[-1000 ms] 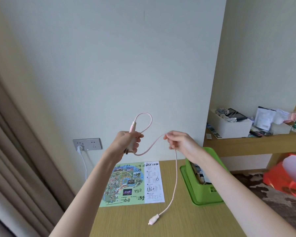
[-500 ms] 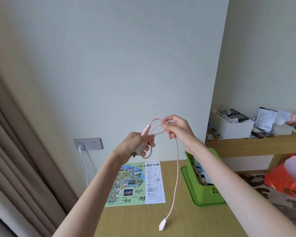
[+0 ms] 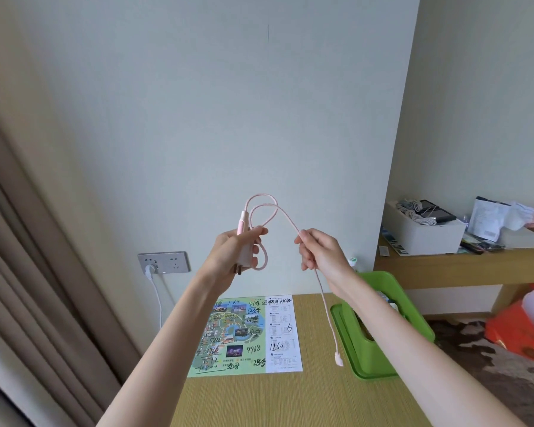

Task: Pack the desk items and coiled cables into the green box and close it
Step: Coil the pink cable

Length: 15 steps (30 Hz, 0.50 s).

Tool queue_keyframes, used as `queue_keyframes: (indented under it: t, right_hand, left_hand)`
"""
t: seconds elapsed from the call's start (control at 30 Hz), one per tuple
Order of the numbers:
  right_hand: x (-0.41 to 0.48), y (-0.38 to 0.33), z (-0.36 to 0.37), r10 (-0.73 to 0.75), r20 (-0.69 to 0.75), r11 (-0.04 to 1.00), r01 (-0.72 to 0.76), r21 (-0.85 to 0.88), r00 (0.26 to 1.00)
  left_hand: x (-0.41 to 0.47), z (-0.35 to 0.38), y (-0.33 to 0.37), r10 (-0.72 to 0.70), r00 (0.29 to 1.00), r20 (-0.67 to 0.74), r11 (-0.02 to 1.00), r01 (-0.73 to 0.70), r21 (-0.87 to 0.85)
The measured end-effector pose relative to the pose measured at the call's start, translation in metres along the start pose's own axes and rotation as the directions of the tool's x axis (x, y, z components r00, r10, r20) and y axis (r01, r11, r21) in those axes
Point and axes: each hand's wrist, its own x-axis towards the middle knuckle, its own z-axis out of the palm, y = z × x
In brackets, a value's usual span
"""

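Note:
Both hands are raised in front of the wall, above the desk. My left hand (image 3: 235, 253) grips a pink charger plug with two loops of its pink cable (image 3: 285, 217) gathered against it. My right hand (image 3: 319, 251) pinches the same cable a hand's width to the right. From that hand the cable hangs straight down, and its free connector (image 3: 338, 359) dangles just above the desk. The green box (image 3: 413, 315) stands open on the desk at the right, partly hidden by my right forearm, with some items inside.
A printed map sheet (image 3: 247, 334) lies flat on the wooden desk (image 3: 290, 402). A wall socket (image 3: 164, 262) holds a white plug and cord. A shelf at the right carries a white box (image 3: 426, 235) of cables and clutter. A red bag (image 3: 524, 331) sits on the floor.
My right hand laid a second loop against the plug in my left hand, then slid away to the right along the cable. The hanging end has risen and swung right.

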Motion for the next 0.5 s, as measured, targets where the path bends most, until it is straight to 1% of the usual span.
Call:
queue_keyframes:
  t: [0.1, 0.2, 0.33, 0.4, 0.5]
  right_hand:
    - [-0.003, -0.005, 0.014, -0.040, -0.005, 0.999, 0.040, 0.017, 0.999]
    - [-0.005, -0.006, 0.020, -0.029, 0.006, 0.998, 0.029, 0.057, 1.000]
    - [-0.007, -0.006, 0.023, 0.048, 0.021, 0.995, -0.050, 0.088, 0.999]
    - [-0.008, -0.007, 0.023, 0.096, 0.034, 0.988, -0.099, 0.122, 0.995]
    - [-0.008, -0.009, 0.020, 0.157, 0.079, 0.977, -0.167, 0.135, 0.984]
  left_hand:
    - [-0.002, 0.013, -0.005, -0.009, 1.000, -0.008, 1.000, 0.009, 0.019]
    - [-0.001, 0.023, -0.006, 0.011, 1.000, -0.016, 0.997, -0.010, 0.072]
    - [-0.002, 0.029, -0.007, 0.080, 0.997, 0.003, 0.991, -0.080, 0.103]
    - [-0.002, 0.031, -0.007, 0.108, 0.994, -0.009, 0.985, -0.106, 0.133]
    - [0.000, 0.030, -0.007, 0.100, 0.995, -0.012, 0.978, -0.096, 0.187]
